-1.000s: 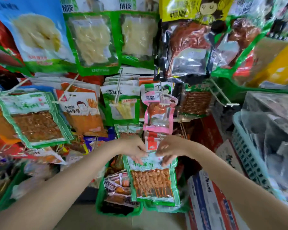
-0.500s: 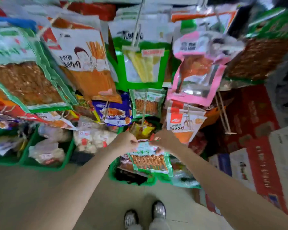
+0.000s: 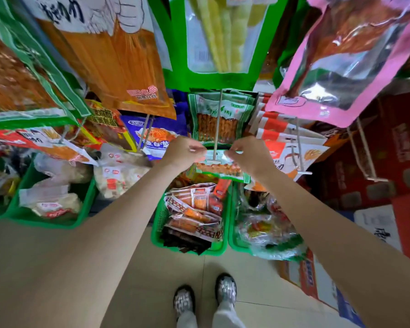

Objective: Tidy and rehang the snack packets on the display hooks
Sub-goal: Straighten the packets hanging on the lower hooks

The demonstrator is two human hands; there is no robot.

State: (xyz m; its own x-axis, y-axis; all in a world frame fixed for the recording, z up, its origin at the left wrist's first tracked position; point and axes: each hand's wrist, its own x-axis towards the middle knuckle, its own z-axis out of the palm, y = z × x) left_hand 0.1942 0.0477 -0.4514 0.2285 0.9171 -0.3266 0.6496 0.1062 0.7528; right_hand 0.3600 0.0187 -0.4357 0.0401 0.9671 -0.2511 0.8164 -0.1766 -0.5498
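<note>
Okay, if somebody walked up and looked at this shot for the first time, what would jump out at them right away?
Dead centre, the left hand and right hand pinch the top corners of a green-edged skewer snack packet at the tip of a display hook. Overhead, big hanging packs crowd the view, loudest a pink packet at upper right. Below the hands, a green basket of small packets sits on the floor.

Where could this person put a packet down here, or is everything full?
Bare room is the tan floor, in front of the green baskets and around the shoes. Crowded: both baskets are heaped, and hanging packets overlap above. Both the left hand and right hand pinch the skewer packet at its hook.
</note>
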